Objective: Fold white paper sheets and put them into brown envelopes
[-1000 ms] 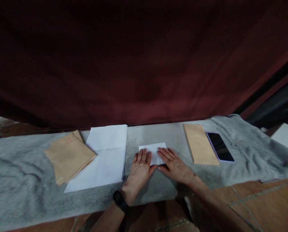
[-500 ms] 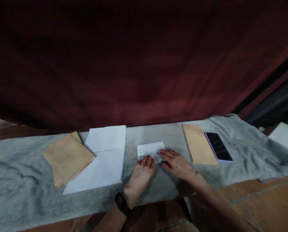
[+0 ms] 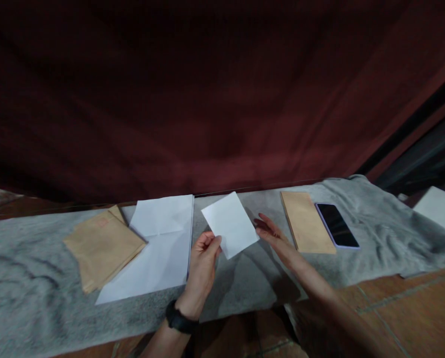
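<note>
A folded white sheet of paper [image 3: 232,223] is raised and turned at an angle over the grey cloth. My left hand [image 3: 204,253], with a black band on its wrist, pinches the sheet's lower left edge between thumb and fingers. At the sheet's right corner is my right hand [image 3: 272,234], its fingers stretched out and apart. Whether its thumb touches the paper I cannot tell. Left of my hands lies a stack of larger white sheets [image 3: 166,253] with crease lines, partly covered by several brown envelopes [image 3: 106,248].
A pile of brown envelopes [image 3: 307,223] lies on the right, with a phone [image 3: 337,226] in a purple case beside it. Grey cloth [image 3: 383,233] covers the long surface, rumpled at the right. A dark red curtain [image 3: 222,124] hangs behind; tiled floor [image 3: 420,303] shows in front.
The folded sheet has come up off the cloth and turned, showing a larger face. My left hand now pinches its edge, and my right hand has moved from its top to its right corner.
</note>
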### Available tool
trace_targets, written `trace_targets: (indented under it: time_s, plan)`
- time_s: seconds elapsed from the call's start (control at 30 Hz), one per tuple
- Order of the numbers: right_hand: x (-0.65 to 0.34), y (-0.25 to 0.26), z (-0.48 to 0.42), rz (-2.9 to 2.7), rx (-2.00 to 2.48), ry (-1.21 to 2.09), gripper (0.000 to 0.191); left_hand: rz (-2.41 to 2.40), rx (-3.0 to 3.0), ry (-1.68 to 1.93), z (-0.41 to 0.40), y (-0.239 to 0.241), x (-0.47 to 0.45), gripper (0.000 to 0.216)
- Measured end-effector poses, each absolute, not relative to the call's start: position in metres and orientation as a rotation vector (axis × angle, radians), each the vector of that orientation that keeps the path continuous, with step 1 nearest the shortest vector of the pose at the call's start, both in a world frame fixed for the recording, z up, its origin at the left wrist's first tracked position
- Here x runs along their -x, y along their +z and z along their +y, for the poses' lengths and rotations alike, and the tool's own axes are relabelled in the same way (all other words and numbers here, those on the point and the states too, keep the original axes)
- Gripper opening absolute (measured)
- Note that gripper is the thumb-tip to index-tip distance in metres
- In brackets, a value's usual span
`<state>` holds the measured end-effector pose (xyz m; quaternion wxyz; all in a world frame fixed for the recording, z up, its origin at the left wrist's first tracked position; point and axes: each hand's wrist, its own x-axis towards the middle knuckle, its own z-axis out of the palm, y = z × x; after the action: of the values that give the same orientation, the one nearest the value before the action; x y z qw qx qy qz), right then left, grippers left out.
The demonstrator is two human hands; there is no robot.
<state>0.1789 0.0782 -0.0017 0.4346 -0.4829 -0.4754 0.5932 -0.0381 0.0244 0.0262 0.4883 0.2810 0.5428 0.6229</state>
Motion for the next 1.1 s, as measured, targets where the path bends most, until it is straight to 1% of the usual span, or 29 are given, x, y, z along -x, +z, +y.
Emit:
trace_targets:
  time_s: [0.07,0.13,0.27,0.43,0.53,0.6,0.67,0.77,0.83,0.97,1.1]
  plan:
    - [-0.177,0.003,0.076,-1.156,1.180,1.584,0.067,1.227,-0.586,1.489,0.021,0.022,0.029,0.027]
    - [-0.176,0.007,0.074,-1.132,1.170,1.657,0.057,1.194,-0.554,1.448,0.018,0.016,0.022,0.027]
    - [-0.176,0.007,0.074,-1.117,1.208,1.662,0.053,1.158,-0.451,1.392,0.011,0.006,0.015,0.032]
    - [-0.179,0.001,0.078,-1.356,1.241,1.629,0.037,1.142,-0.435,1.339,0.008,0.005,0.019,0.041]
    - [-0.188,-0.002,0.083,-1.452,1.266,1.625,0.036,1.258,-0.528,1.378,0.015,0.009,0.035,0.041]
    - [-0.194,-0.005,0.086,-1.534,1.293,1.585,0.037,1.435,-0.731,1.309,0.021,0.009,0.047,0.039]
    - [-0.198,-0.010,0.089,-1.663,1.322,1.442,0.036,1.533,-0.915,1.175,0.025,0.006,0.055,0.033]
    - [-0.199,-0.016,0.093,-1.857,1.357,1.021,0.032,1.558,-1.042,1.050,0.024,-0.001,0.056,0.016]
    - [-0.196,-0.019,0.096,-1.902,1.370,0.822,0.032,1.576,-1.108,0.988,0.020,-0.005,0.052,0.012]
    - [-0.188,-0.024,0.094,-1.937,1.389,0.707,0.039,1.653,-1.210,0.902,0.016,-0.008,0.048,0.009]
    - [-0.180,-0.027,0.087,-2.117,1.432,0.421,0.043,1.735,-1.298,0.849,0.017,-0.007,0.047,0.007]
